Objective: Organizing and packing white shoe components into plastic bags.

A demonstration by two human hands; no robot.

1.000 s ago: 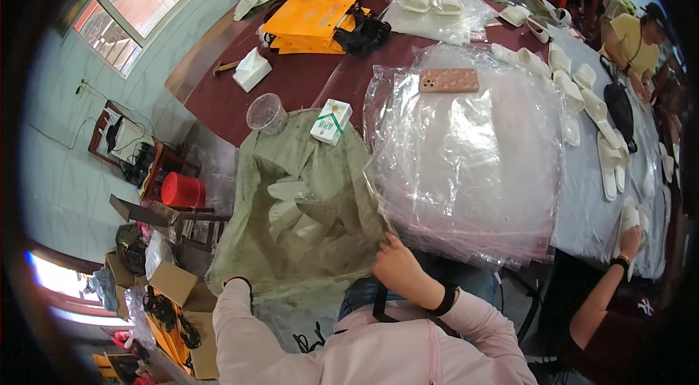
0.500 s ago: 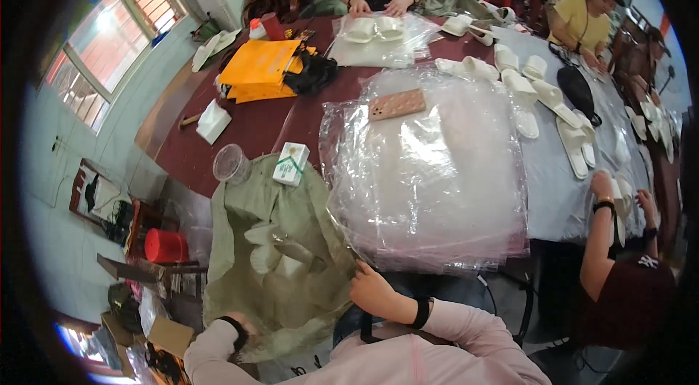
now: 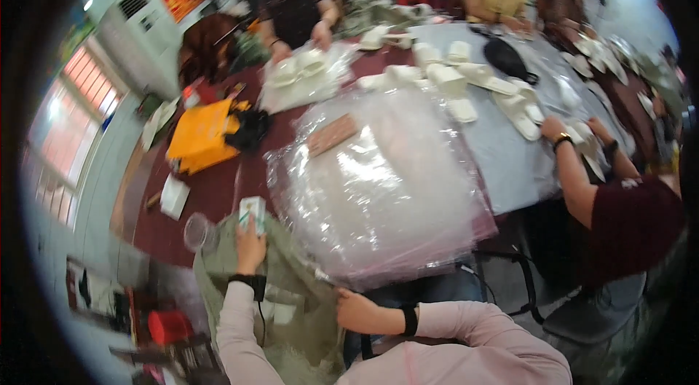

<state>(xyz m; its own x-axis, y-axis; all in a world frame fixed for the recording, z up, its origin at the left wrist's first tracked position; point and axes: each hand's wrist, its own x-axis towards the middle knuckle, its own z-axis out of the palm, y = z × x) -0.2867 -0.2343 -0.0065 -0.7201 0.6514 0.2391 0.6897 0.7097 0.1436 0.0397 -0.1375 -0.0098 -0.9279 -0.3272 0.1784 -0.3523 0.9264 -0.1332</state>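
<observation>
My left hand [image 3: 250,248] reaches forward over an olive-green cloth sack [image 3: 295,254] and has its fingers closed on a small white-and-green box [image 3: 253,211] at the table's edge. Lower right of it, my right hand [image 3: 358,312] grips the sack's rim in a closed fist. Pale pieces in the sack are mostly hidden by my left arm. A clear round plastic tub [image 3: 199,231] stands just left of the box. Right of the sack lies a stack of clear plastic bags [image 3: 378,203], with a brown patterned phone case or phone [image 3: 332,134] on top.
Orange bags [image 3: 204,136] and a white block-like object [image 3: 174,197] lie on the dark red table [image 3: 233,188]. Cream slippers [image 3: 451,86] cover the right side. Across the table a person handles bagged slippers [image 3: 298,68]; others work at the right. A red bucket [image 3: 170,327] stands lower left.
My left hand has moved from the sack's near side up to the small box. My right hand stays on the sack's rim. The view has turned to the right.
</observation>
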